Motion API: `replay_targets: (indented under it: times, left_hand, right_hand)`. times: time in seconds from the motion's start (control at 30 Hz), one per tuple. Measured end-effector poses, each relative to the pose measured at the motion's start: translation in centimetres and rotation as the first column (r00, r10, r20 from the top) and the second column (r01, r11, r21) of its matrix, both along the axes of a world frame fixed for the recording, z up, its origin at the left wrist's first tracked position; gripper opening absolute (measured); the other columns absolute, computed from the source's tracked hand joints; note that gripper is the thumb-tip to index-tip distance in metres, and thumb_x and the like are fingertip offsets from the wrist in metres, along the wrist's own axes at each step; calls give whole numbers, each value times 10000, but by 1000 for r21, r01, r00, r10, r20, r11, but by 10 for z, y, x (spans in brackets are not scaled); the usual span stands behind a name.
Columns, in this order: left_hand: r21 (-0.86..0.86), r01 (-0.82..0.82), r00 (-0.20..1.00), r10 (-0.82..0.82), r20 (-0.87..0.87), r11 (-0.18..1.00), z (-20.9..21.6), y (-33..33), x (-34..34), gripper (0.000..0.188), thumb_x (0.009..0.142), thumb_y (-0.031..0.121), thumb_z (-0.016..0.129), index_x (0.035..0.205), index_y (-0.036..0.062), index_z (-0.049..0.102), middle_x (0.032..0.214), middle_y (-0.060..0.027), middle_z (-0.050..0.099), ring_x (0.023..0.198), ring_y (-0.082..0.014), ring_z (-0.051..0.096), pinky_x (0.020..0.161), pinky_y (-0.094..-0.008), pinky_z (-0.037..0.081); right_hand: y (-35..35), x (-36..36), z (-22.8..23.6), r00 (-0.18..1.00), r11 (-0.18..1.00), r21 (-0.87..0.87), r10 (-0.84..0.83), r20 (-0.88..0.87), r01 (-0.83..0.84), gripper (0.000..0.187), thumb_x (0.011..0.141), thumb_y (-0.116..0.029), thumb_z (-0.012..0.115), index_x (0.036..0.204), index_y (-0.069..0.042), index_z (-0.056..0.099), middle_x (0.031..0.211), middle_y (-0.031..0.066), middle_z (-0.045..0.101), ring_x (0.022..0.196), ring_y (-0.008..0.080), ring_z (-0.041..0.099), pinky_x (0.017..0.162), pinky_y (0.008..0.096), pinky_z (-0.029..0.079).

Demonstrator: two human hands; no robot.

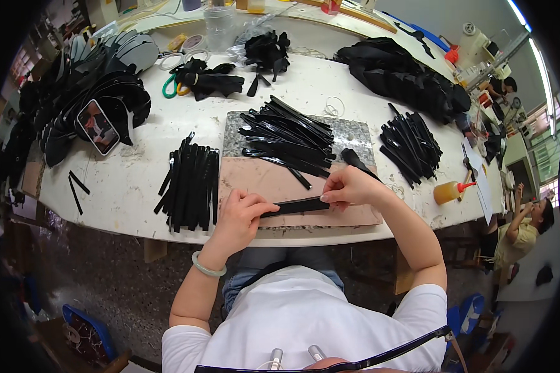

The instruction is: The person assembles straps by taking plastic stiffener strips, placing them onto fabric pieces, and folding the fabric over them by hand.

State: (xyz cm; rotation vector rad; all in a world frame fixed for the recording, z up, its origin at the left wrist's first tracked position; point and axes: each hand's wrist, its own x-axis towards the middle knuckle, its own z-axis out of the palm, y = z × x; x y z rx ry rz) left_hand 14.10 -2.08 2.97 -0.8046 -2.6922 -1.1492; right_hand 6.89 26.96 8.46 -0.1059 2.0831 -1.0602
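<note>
Loose strips [75, 196]: two black ones on the white surface [124, 205], at 9 o'clock from the held strip [295, 206].
Phone [98, 127]: leaning, screen lit, at 10 o'clock, against a heap of black pieces [121, 93].
Left pile [191, 186]: black strips lying roughly side by side, just above 9 o'clock.
Left hand [242, 214]: fingers and thumb grasping the held strip's left end.
Held strip: black, stretched between both hands over the brownish board [348, 217]; whether it touches the board, I cannot tell.
Middle pile [289, 137]: glossy black strips at 12 o'clock, across the grey speckled slab [358, 133] and the board.
Right hand [351, 189]: thumb and forefinger pinching the held strip's right end.
Right pile [410, 146]: black strips at 2 o'clock.
Bottle [446, 193]: yellowish, red-tipped, at 3 o'clock.
</note>
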Motion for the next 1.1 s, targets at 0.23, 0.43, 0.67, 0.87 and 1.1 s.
replay_targets:
  times: [0.23,0.43,0.67,0.87,1.1]
  left_hand:
    - [-284,25,994,-54,-94,958,14,9,4,425,754,5,625,1108,218,727,942,23,598,906,-227,500,848,-367,389]
    - [-213,30,995,-50,-87,976,7,21,4,306,796,106,655,1089,166,719,938,17,583,928,-225,500,819,-380,380]
    - [-29,-120,973,112,-204,992,-3,31,12,248,782,101,717,1026,65,694,950,-39,605,902,-246,537,811,-386,430]
    - [84,-85,961,104,-258,993,0,34,11,172,748,78,733,912,72,683,860,-27,633,867,-240,566,789,-381,425]
    - [109,-164,969,181,-170,980,10,30,16,150,765,139,762,858,69,668,748,-22,643,789,-220,581,775,-366,402]
  right_hand:
    - [1,3,-16,992,995,82,69,-103,-60,165,855,-152,709,849,3,655,711,72,680,598,132,652,570,275,511]
    - [-15,23,-9,865,852,516,322,-385,-88,223,858,-271,706,940,-78,631,782,124,678,776,292,666,704,418,503]
    - [-18,51,-23,528,936,349,317,-788,-40,260,787,-241,740,983,-102,642,926,74,649,946,285,611,779,393,474]
    - [-36,53,-43,281,963,158,216,-935,-217,243,748,-168,744,975,-106,687,952,16,621,985,222,542,818,394,399]
    - [-38,57,-31,195,962,157,202,-960,-224,169,712,-116,742,872,-111,685,768,-15,615,761,186,600,732,352,414]
